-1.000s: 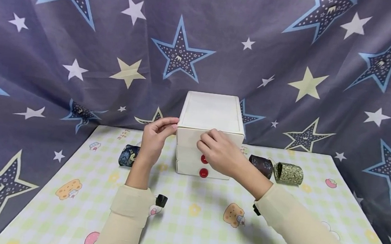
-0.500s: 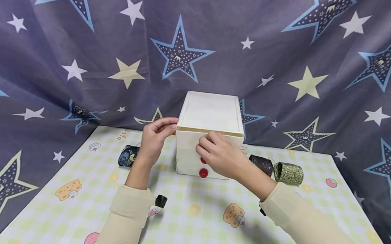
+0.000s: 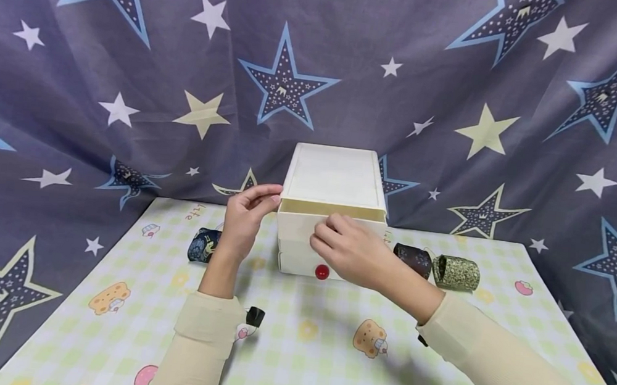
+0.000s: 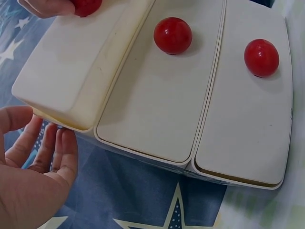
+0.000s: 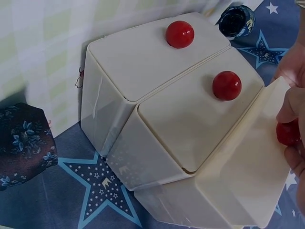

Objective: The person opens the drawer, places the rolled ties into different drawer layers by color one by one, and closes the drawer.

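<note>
A white chest [image 3: 338, 174] of three stacked drawers stands on the table, each drawer with a round red knob. The top drawer [image 3: 295, 227] is partly pulled out, and a gap shows below the chest's top edge. My right hand [image 3: 350, 249] pinches that drawer's knob [image 5: 288, 133] between thumb and fingers. My left hand [image 3: 241, 219] touches the chest's upper left side near the front corner, fingers extended, as the left wrist view also shows. The middle knob [image 4: 173, 36] and bottom knob [image 4: 261, 57] stand free on shut drawers. The drawer's inside is mostly hidden.
A dark blue patterned cylinder [image 3: 203, 245] lies left of the chest. To the right lie a dark floral cylinder [image 3: 412, 260] and a green speckled one [image 3: 457, 273]. A checked cloth covers the table [image 3: 302, 372]; a star-printed curtain [image 3: 351, 97] hangs behind.
The top drawer has slid out toward me from closed, with my right hand drawing back on its knob. My left hand has stayed at the chest's side.
</note>
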A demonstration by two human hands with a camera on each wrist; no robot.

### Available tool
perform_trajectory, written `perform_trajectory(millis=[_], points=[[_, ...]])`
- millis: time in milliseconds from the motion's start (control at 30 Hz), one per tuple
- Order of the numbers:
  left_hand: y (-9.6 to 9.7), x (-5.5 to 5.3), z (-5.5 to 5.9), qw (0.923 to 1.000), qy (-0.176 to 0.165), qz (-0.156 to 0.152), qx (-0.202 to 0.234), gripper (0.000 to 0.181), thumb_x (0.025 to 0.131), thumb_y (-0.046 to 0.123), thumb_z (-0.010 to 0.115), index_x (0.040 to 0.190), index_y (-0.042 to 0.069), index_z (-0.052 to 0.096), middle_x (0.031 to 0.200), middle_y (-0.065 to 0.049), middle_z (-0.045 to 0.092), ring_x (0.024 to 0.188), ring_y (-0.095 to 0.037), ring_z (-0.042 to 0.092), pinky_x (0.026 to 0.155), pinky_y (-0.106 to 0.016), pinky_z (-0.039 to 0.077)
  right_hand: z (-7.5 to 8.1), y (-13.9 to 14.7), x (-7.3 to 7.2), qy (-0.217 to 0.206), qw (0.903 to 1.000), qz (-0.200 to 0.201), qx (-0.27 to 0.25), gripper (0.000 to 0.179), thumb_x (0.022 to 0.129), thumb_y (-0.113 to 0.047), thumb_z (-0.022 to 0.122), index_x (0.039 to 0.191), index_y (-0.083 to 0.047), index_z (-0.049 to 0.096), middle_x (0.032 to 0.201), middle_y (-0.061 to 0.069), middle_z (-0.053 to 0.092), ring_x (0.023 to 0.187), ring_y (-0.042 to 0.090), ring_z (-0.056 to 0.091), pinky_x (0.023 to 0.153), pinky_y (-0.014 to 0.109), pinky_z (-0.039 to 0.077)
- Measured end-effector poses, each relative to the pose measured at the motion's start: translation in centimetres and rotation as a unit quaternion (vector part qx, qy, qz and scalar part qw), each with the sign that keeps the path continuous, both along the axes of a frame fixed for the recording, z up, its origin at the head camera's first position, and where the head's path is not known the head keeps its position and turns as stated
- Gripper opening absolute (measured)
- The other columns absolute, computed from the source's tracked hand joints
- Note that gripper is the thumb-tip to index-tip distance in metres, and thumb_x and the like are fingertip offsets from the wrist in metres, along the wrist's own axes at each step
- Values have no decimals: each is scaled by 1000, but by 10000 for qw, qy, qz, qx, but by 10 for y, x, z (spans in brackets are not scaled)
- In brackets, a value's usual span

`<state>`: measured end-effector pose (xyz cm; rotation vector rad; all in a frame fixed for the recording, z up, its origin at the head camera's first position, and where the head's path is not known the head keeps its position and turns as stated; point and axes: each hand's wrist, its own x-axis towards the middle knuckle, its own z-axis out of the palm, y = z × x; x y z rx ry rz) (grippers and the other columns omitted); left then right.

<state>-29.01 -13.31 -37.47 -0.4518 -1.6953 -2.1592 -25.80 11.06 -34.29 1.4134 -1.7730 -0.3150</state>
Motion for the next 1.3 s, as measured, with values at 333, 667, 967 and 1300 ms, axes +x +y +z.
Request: perform_trajectory(millis=[333,667,967,1300], points=[[-2,2,2,9999,-46,-3,-120,26,94,-5,67,118,-15,68,99,-2,73,86,-13,67,85,-32,58,0,0,9,126,9999,79,84,26,103,5,42,103,-4,67,100,8,61,86,25,52,78,30,50],[-3,3,3,9998,-121,-2,-185,27,94,-4,68,119,-14,68,97,-2,72,85,-12,66,82,-27,57,0,2,20,138,9998,110,94,32,105,4,37,104,-4,68,101,7,61,86,24,51,76,29,49],[-3,2,2,9993,-238,-8,-271,27,95,0,69,120,-12,69,97,-2,72,86,-13,67,86,-31,57,-1,3,31,191,9995,262,-42,36,108,2,33,105,-5,69,101,6,61,86,24,53,75,29,51],[-3,2,1,9994,-174,33,-285,26,95,-1,68,119,-12,69,97,-1,73,84,-14,68,84,-28,58,0,4,40,320,9988,369,-2,36,107,6,33,104,-2,67,102,7,61,86,23,53,74,29,51]])
